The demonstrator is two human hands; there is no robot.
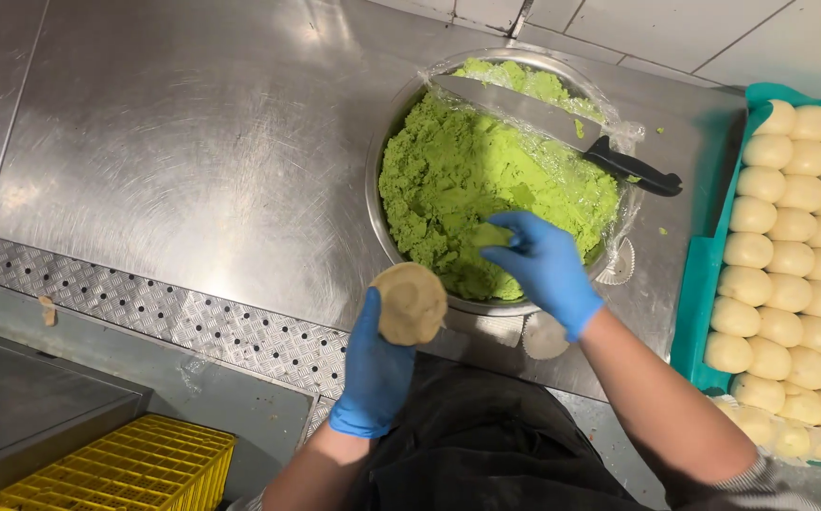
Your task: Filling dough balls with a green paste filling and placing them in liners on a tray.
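Note:
My left hand (375, 369), in a blue glove, holds a flattened round of pale dough (411, 303) just in front of a steel bowl (379, 227). The bowl is lined with clear film and filled with green paste (458, 175). My right hand (543, 265), also gloved in blue, reaches into the bowl's near side and pinches a small lump of the green paste (489, 235). A large knife with a black handle (633, 170) rests across the bowl's far rim, blade over the paste.
A teal tray (699, 284) on the right holds several rows of pale dough balls (794, 255). The bowl stands on a steel counter (193, 142). Paper cups (545, 336) lie by the bowl. A yellow crate (127, 468) sits low at left.

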